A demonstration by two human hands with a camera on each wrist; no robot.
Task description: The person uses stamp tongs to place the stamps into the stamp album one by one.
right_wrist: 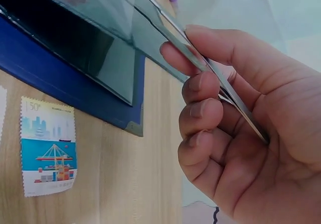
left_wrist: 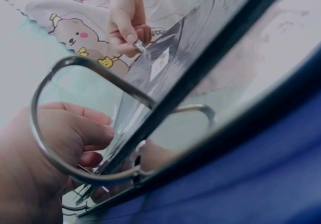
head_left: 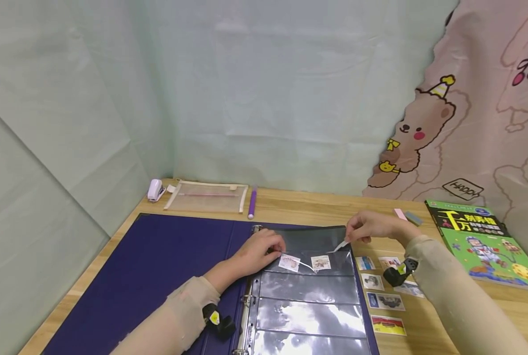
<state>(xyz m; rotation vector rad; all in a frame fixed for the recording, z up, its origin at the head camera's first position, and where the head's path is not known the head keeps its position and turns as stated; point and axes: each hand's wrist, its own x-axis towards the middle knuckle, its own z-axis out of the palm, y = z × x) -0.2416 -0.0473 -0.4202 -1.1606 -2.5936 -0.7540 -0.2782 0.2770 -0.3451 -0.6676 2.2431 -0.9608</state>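
My right hand (head_left: 367, 227) holds slim metal tweezers (right_wrist: 246, 113) between thumb and fingers. Their tips reach over the top of a clear pocket page (head_left: 308, 289) in an open blue ring binder (head_left: 170, 266). Two small stamps sit at the page's top strip, a left stamp (head_left: 289, 263) and a right stamp (head_left: 320, 263); the tweezer tips are just above the right one. At the page's upper left, beside the rings, my left hand (head_left: 257, 251) pinches the plastic page by its edge with thumb and finger. A large metal ring (left_wrist: 37, 118) crosses in front of that hand in the left wrist view.
Several loose stamps lie right of the binder, one a blue harbour stamp (right_wrist: 48, 146). Behind are a white stapler (head_left: 155, 190), a mesh zip pouch (head_left: 206, 197) and a purple pen (head_left: 252, 203). A green book (head_left: 490, 246) lies far right, near a grey eraser-like block (head_left: 413, 218).
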